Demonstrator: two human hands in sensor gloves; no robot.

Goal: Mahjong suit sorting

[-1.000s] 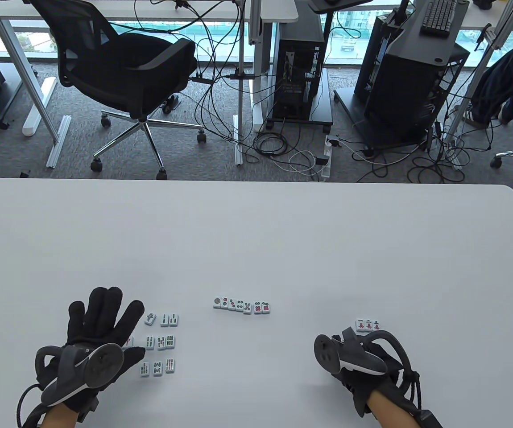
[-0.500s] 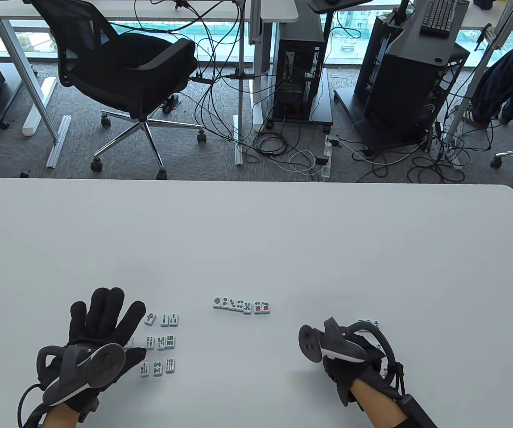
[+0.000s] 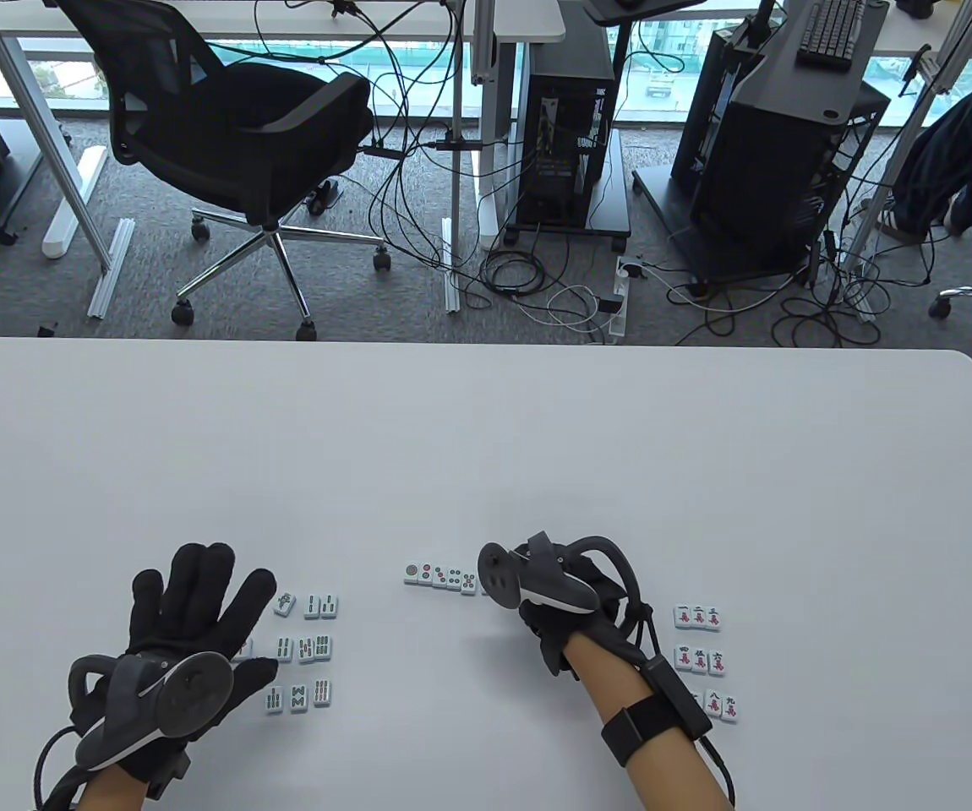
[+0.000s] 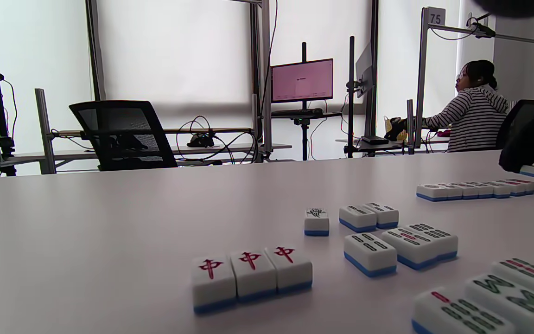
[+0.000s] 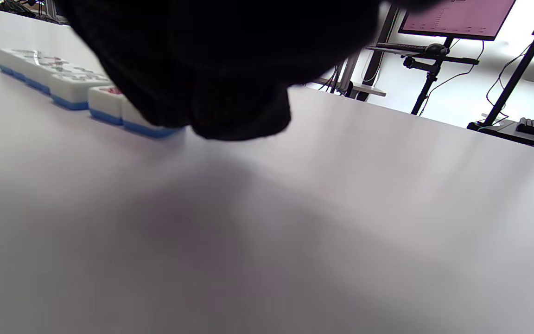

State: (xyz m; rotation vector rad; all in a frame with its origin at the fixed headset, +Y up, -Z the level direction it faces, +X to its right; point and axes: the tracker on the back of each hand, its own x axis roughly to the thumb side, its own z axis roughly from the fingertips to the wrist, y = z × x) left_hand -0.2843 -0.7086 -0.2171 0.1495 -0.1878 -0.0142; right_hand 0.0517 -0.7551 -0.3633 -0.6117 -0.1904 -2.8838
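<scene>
Three groups of mahjong tiles lie face up on the white table [image 3: 486,439]. A block of bamboo tiles [image 3: 304,649] sits beside my left hand [image 3: 199,608], which lies flat with spread fingers. Three red-character tiles [image 4: 251,276] sit in a short row under it, with the bamboo tiles [image 4: 387,241] behind them. My right hand [image 3: 537,591] is at the right end of the dots row [image 3: 444,577], hiding its last tiles. Its curled fingertips [image 5: 230,106] come down on the end tile [image 5: 151,129], which sits on the table. A block of character tiles [image 3: 701,663] lies at the right.
The table's far edge [image 3: 486,345] borders a floor with an office chair [image 3: 232,127], cables and computer carts. A person in a striped top [image 4: 473,116] sits at a desk far behind in the left wrist view.
My right hand has moved up and left from the character tiles to the right end of the dots row, uncovering the whole character block. The left hand has stayed still.
</scene>
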